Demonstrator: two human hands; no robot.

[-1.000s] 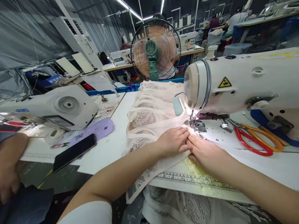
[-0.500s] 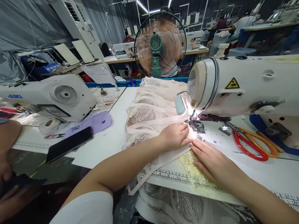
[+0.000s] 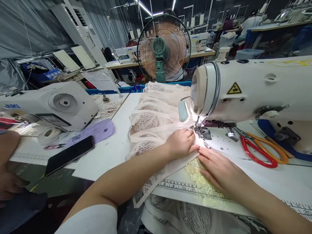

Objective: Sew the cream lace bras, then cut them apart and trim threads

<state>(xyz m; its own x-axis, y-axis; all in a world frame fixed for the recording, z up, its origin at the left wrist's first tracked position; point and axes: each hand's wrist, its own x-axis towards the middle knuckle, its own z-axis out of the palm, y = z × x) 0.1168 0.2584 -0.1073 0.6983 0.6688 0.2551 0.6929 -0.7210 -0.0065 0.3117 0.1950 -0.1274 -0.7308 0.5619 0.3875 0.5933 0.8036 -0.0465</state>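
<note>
Pale pink lace fabric (image 3: 152, 125) lies in a chain of pieces across the white table and runs under the needle (image 3: 200, 128) of the white sewing machine (image 3: 246, 89). My left hand (image 3: 180, 143) rests on the fabric just left of the presser foot, fingers curled and pressing it down. My right hand (image 3: 220, 170) lies flat with fingers stretched out, fingertips at the fabric's edge below the needle, over a yellowed tape patch and printed ruler (image 3: 195, 188).
Red and orange scissors (image 3: 262, 150) lie right of the needle. A black phone (image 3: 69, 155) and purple card (image 3: 91, 132) sit by a second sewing machine (image 3: 52, 105) at left. Another person's arm (image 3: 8, 169) shows at far left. A green fan (image 3: 163, 48) stands behind.
My right hand slid back from the needle toward me and flattened on the table. My left hand stayed on the fabric. The head view shifted slightly.
</note>
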